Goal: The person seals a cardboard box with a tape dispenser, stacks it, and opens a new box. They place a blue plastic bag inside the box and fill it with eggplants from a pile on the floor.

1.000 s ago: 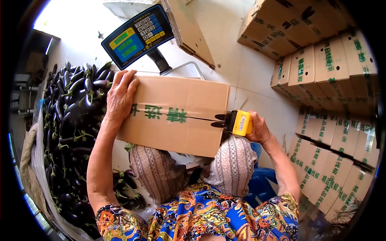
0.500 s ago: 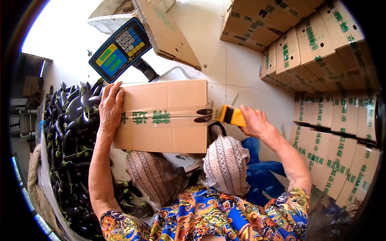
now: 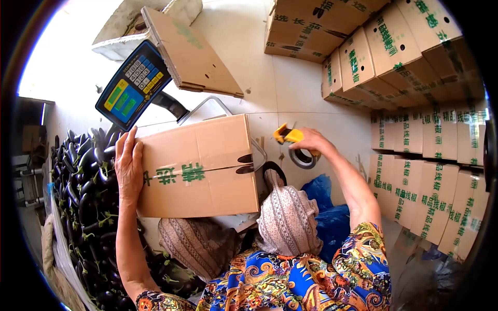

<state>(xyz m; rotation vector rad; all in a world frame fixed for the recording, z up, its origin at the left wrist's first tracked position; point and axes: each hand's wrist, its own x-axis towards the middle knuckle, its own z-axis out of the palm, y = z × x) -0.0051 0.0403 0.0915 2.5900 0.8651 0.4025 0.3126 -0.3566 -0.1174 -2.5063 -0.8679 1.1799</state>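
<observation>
A closed cardboard box (image 3: pixel 218 137) with green lettering lies tilted in front of my knees, clear tape running along its middle seam. My left hand (image 3: pixel 128 163) grips its left end, fingers over the upper left corner, thumb hidden. To the right of the box, apart from it, my right hand (image 3: pixel 314 142) is closed around a yellow tape dispenser (image 3: pixel 289 135). The dispenser's tape roll (image 3: pixel 303 159) hangs below that hand. Beneath the box, part of a metal frame (image 3: pixel 259 153) shows.
Many eggplants (image 3: pixel 85 192) are heaped at left. A digital scale display (image 3: pixel 133 84) and an upright cardboard piece (image 3: pixel 189 57) stand beyond the box. Stacked printed cartons (image 3: pixel 397 52) line the right side. A blue plastic bag (image 3: pixel 332 220) lies beside my right knee.
My right hand has pulled the tape dispenser away from the box's right end and turned it. The left hand stays on the box's left end. The camera view has shifted.
</observation>
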